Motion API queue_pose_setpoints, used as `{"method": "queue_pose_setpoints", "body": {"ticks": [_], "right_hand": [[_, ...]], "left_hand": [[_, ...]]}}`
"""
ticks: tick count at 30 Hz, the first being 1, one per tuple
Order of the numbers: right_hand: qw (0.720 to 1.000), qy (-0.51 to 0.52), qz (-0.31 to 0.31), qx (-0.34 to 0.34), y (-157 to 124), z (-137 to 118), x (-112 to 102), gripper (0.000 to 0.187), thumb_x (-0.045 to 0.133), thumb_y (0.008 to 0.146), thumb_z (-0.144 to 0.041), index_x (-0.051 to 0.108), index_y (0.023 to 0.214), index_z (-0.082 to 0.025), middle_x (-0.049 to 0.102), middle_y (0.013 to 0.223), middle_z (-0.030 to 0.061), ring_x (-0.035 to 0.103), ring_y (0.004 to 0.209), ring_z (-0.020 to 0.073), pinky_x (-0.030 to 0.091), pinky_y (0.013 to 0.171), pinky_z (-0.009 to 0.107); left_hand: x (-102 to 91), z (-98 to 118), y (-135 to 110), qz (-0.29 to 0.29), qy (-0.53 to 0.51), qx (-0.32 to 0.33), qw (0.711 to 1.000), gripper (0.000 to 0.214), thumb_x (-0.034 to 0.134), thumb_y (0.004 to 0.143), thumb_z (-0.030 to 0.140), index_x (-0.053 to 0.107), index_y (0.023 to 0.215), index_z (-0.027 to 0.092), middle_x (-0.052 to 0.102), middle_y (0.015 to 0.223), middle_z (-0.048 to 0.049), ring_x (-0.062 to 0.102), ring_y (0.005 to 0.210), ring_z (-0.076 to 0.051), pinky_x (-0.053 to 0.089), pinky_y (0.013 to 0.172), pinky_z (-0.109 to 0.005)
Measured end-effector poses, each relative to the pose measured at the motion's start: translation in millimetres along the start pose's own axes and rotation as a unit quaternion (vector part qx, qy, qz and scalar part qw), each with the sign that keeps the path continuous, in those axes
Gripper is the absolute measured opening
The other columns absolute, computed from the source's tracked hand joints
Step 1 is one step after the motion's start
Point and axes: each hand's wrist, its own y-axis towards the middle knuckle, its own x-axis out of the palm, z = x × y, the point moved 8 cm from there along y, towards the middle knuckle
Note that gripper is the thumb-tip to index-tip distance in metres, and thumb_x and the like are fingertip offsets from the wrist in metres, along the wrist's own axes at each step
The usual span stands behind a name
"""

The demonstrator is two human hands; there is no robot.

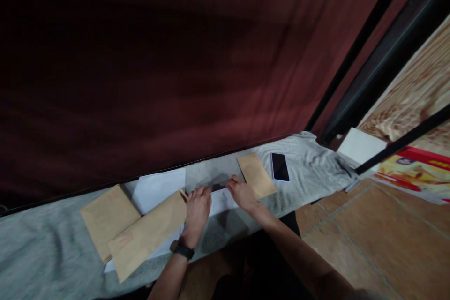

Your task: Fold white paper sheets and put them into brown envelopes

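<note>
A folded strip of white paper (221,202) lies across the cloth between my two hands. My left hand (198,211), with a dark watch on the wrist, is closed on its left end. The fingers of my right hand (242,193) pinch the right end. Just left of my left hand lies a brown envelope (149,234), overlapping another brown envelope (109,220). White sheets (160,187) show behind and under them. Beside my right hand is a single brown envelope (256,173).
Grey cloth (305,173) covers the narrow surface. A phone (280,167) rests on it at the right. A dark red panel (211,79) rises behind, with black frame bars (351,56) at right. A colourful box (418,171) stands on the tiled floor (369,239).
</note>
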Motion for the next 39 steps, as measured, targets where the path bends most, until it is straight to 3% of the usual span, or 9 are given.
{"method": "queue_pose_setpoints", "body": {"ticks": [3, 5, 10, 13, 20, 30, 34, 36, 39], "right_hand": [[0.996, 0.011, 0.075, -0.054, -5.5, -6.0, -37.8, 0.029, 0.042, 0.102, -0.018, 0.068, 0.112, -0.022, 0.065, 0.107, 0.0060, 0.063, 0.097, 0.0202, 0.050, 0.092, 0.032], [0.994, 0.005, 0.084, -0.076, -16.1, -7.1, -42.8, 0.029, 0.042, 0.101, -0.015, 0.068, 0.111, -0.022, 0.065, 0.108, 0.0067, 0.061, 0.101, 0.0215, 0.049, 0.094, 0.034], [0.995, 0.020, 0.016, -0.099, -55.2, -0.4, 7.9, 0.031, 0.050, 0.091, -0.006, 0.071, 0.108, -0.021, 0.068, 0.121, 0.0058, 0.061, 0.115, 0.0216, 0.044, 0.109, 0.038], [0.996, 0.043, 0.010, -0.077, -67.9, 0.3, 38.5, 0.039, 0.048, 0.091, -0.007, 0.069, 0.120, -0.021, 0.066, 0.132, 0.0063, 0.058, 0.124, 0.0200, 0.044, 0.110, 0.037], [0.996, -0.030, 0.043, -0.068, -49.3, -28.5, 73.0, 0.051, 0.037, 0.101, -0.017, 0.042, 0.151, -0.014, 0.044, 0.156, 0.0109, 0.041, 0.143, 0.0225, 0.036, 0.117, 0.044], [0.989, -0.076, 0.126, -0.025, -60.9, 3.3, 74.6, 0.054, 0.041, 0.103, -0.032, 0.039, 0.153, -0.012, 0.045, 0.154, 0.0150, 0.042, 0.142, 0.0272, 0.031, 0.117, 0.046], [0.987, -0.069, 0.138, -0.037, -61.8, 2.9, 76.4, 0.059, 0.041, 0.102, -0.033, 0.031, 0.157, -0.013, 0.043, 0.156, 0.0152, 0.044, 0.141, 0.0287, 0.030, 0.117, 0.047], [0.987, -0.065, 0.141, -0.036, -61.7, 3.2, 76.9, 0.060, 0.041, 0.102, -0.033, 0.029, 0.158, -0.014, 0.043, 0.156, 0.0150, 0.045, 0.140, 0.0292, 0.030, 0.117, 0.048], [0.987, -0.061, 0.143, -0.032, -61.9, 4.3, 77.4, 0.060, 0.040, 0.102, -0.034, 0.029, 0.158, -0.015, 0.043, 0.156, 0.0149, 0.046, 0.140, 0.0294, 0.030, 0.117, 0.048]], "left_hand": [[-28.4, 8.6, -8.2, 0.086, 0.014, 0.028, 0.996, 0.037, 0.035, 0.097, 0.015, 0.068, 0.113, 0.019, 0.066, 0.117, -0.0129, 0.060, 0.108, -0.030, 0.044, 0.099, -0.048], [-21.4, 14.0, -20.8, 0.094, 0.021, 0.050, 0.994, 0.038, 0.037, 0.094, 0.010, 0.067, 0.116, 0.018, 0.065, 0.124, -0.0130, 0.059, 0.114, -0.030, 0.044, 0.103, -0.048], [45.4, 22.4, -64.7, 0.029, 0.002, 0.084, 0.996, 0.051, 0.038, 0.084, -0.002, 0.064, 0.124, 0.018, 0.066, 0.132, -0.0097, 0.060, 0.124, -0.025, 0.045, 0.110, -0.044], [68.5, 21.9, -81.2, 0.018, -0.031, 0.049, 0.998, 0.060, 0.039, 0.079, -0.004, 0.063, 0.129, 0.020, 0.063, 0.138, -0.0084, 0.058, 0.129, -0.023, 0.044, 0.114, -0.043], [76.7, 29.0, -58.5, 0.048, -0.049, 0.005, 0.998, 0.061, 0.037, 0.093, 0.014, 0.036, 0.153, 0.012, 0.044, 0.156, -0.0146, 0.037, 0.147, -0.025, 0.034, 0.120, -0.049], [86.4, 15.7, -72.3, 0.057, -0.017, -0.029, 0.998, 0.062, 0.041, 0.097, 0.027, 0.031, 0.155, 0.007, 0.041, 0.157, -0.0196, 0.035, 0.148, -0.029, 0.036, 0.118, -0.049], [52.9, -13.3, -77.2, 0.074, 0.016, -0.046, 0.996, 0.077, 0.057, 0.091, 0.041, 0.025, 0.158, 0.020, 0.027, 0.165, -0.0163, 0.020, 0.153, -0.034, 0.022, 0.121, -0.060], [33.1, -48.4, -75.1, 0.075, 0.037, -0.105, 0.991, 0.094, 0.068, 0.082, 0.050, 0.022, 0.159, 0.022, 0.018, 0.167, -0.0183, 0.013, 0.153, -0.040, 0.014, 0.119, -0.066], [21.5, -101.9, -67.5, -0.009, 0.037, -0.161, 0.986, 0.111, 0.076, 0.071, 0.056, 0.020, 0.159, 0.019, 0.014, 0.166, -0.0231, 0.012, 0.153, -0.043, 0.011, 0.119, -0.065]]}}
